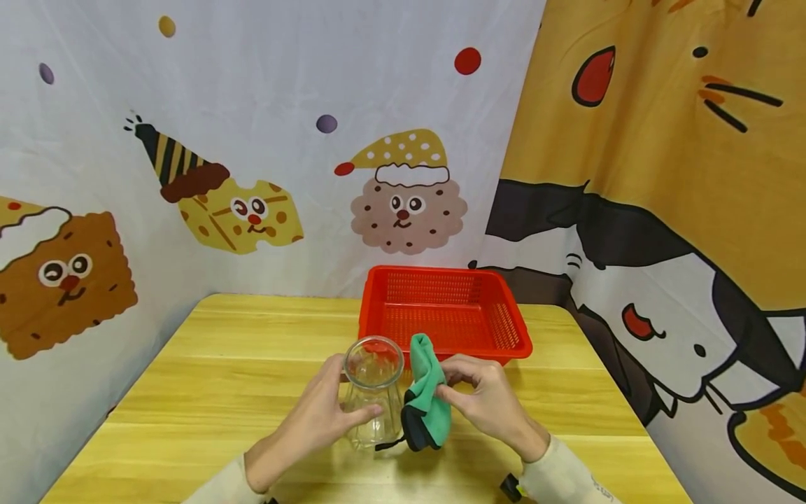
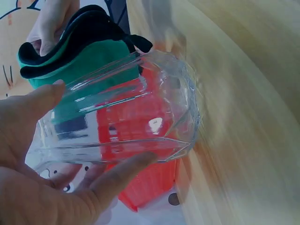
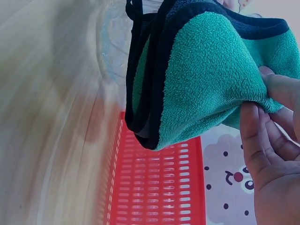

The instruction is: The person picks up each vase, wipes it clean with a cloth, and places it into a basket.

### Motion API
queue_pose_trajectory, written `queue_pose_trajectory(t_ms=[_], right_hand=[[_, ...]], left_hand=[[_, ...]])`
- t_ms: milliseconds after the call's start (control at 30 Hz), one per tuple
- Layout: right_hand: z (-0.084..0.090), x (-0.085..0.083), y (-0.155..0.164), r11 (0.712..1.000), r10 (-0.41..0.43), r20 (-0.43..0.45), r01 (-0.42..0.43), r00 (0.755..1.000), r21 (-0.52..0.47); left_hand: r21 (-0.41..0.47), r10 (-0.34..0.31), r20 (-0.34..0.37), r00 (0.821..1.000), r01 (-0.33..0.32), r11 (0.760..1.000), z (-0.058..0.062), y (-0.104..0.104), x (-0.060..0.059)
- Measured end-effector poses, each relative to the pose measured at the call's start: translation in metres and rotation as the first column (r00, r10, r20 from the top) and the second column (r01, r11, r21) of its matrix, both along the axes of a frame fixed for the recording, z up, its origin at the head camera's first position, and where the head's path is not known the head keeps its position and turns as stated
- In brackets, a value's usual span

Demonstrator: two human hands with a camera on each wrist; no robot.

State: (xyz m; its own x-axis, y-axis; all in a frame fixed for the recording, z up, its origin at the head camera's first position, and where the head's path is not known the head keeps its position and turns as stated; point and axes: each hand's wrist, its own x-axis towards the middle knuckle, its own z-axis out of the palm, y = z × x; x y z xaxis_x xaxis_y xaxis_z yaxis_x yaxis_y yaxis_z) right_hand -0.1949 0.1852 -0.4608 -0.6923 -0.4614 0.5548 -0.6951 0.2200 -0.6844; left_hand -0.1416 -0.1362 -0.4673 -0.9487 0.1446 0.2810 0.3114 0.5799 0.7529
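Observation:
My left hand (image 1: 324, 409) grips a clear glass jar (image 1: 373, 402) with flat facets and a thick round rim, its mouth facing up towards me in the head view. In the left wrist view the jar's base (image 2: 185, 108) is close over the table, and the thumb and fingers span its sides. Just right of the jar, my right hand (image 1: 488, 399) pinches a folded green cloth (image 1: 429, 399) with dark edging and a hanging loop. Fingertips and thumb bunch the fuzzy cloth (image 3: 211, 79) in the right wrist view. The cloth overlaps the jar in the left wrist view.
A red plastic basket (image 1: 519, 336) with slotted sides stands behind both hands on the wooden table (image 1: 252, 350). Cartoon-printed curtains (image 1: 264, 105) hang along the table's back and sides. Near the right sleeve is a small black item (image 1: 511, 488).

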Motion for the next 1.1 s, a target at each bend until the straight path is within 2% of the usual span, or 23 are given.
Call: queue_pose_trajectory(t_ms=[133,267,400,600,867,1100], right_hand=[[0.0,-0.001,-0.003,1.0,0.009,-0.005,-0.009,1.0,0.001],[0.0,-0.001,-0.008,1.0,0.016,-0.001,-0.016,1.0,0.005],[-0.001,-0.001,-0.012,1.0,0.014,-0.011,-0.013,1.0,0.011],[0.002,-0.002,-0.019,1.0,0.005,-0.01,-0.005,1.0,0.017],[0.003,-0.002,-0.03,0.998,0.03,-0.038,-0.028,0.999,0.054],[0.005,0.0,-0.034,0.994,0.002,-0.111,0.01,0.994,0.112]], left_hand=[[0.023,-0.015,0.09,0.996,0.013,1.0,0.008,0.001,0.001],[0.093,-0.091,0.134,0.987,0.079,0.993,0.008,-0.003,0.002],[0.155,-0.194,0.123,0.973,0.175,0.972,0.005,-0.009,0.0],[0.166,-0.271,0.096,0.958,0.253,0.953,0.005,-0.016,-0.003],[0.177,-0.302,0.077,0.95,0.285,0.942,0.008,-0.019,-0.008],[0.157,-0.294,0.087,0.952,0.279,0.947,0.008,-0.02,-0.01]])
